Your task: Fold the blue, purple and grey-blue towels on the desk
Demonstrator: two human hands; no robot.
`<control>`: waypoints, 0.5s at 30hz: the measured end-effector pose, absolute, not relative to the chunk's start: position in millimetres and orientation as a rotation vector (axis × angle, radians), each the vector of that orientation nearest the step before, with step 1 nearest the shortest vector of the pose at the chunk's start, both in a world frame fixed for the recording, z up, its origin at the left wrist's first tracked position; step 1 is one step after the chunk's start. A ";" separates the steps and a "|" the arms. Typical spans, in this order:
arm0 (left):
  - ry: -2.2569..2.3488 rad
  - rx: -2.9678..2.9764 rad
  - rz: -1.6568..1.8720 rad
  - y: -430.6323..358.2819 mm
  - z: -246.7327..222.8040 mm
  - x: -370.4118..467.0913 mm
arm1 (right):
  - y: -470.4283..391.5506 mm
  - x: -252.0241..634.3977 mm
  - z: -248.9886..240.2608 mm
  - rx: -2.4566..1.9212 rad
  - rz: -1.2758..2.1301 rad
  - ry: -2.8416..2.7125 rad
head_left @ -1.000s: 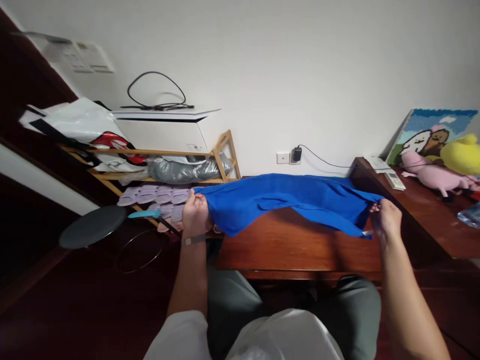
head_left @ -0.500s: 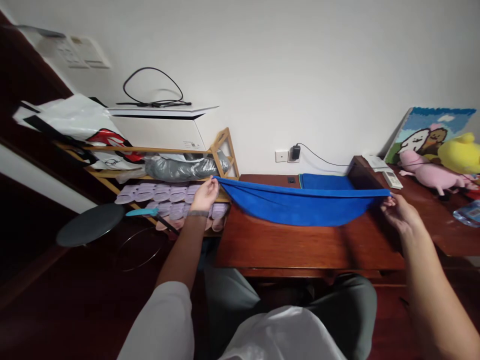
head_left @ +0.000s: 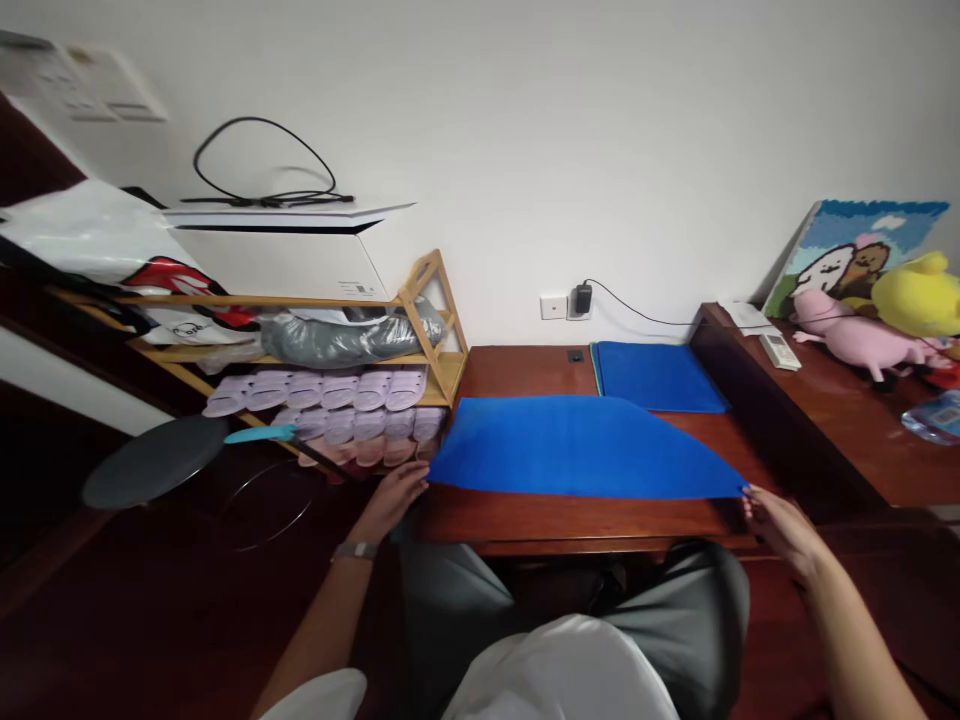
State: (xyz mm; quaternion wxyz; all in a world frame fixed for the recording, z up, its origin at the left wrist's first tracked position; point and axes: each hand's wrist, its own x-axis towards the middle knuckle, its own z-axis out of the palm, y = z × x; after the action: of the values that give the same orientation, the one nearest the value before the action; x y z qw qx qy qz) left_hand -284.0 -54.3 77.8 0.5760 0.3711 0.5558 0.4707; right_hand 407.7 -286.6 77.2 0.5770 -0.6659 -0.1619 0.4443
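A blue cloth (head_left: 577,445) is stretched out over the front of the brown wooden desk (head_left: 510,515), its near edge drawn straight between my hands. My left hand (head_left: 401,487) pinches the near left corner, just past the desk's left side. At the near right corner, my right hand (head_left: 772,515) is closed on the cloth with its fingertips. The far edge of the cloth curves toward the wall. Behind it, a stack of folded blue cloths (head_left: 656,378) lies flat at the back right of the desk.
Left of the desk stands a wooden rack (head_left: 442,375) with lilac slippers (head_left: 337,388) and a white box (head_left: 285,262) on top. A round dark stool (head_left: 154,460) is at far left. Plush toys (head_left: 862,335) and a remote control (head_left: 780,350) lie on the raised surface at right.
Both hands have come down and toward me with the cloth. It hung folded in a drooping curve before; now it spreads flatter over the desk, showing more of the stack behind.
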 end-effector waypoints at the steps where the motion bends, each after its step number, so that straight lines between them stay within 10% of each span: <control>1: 1.332 0.919 1.033 -60.4 68.7 -286.8 | -290.2 404.1 65.2 -1.605 1.057 -0.410; 15: 1.538 1.295 0.654 -108.1 52.5 -314.3 | -333.9 409.3 32.6 -1.883 0.912 -0.697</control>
State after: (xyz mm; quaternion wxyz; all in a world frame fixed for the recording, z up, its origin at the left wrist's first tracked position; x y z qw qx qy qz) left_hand -314.3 -108.1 52.5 0.4913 0.5335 0.6336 0.2694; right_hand 409.3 -333.9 32.6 0.4512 -0.7619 -0.2821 0.3692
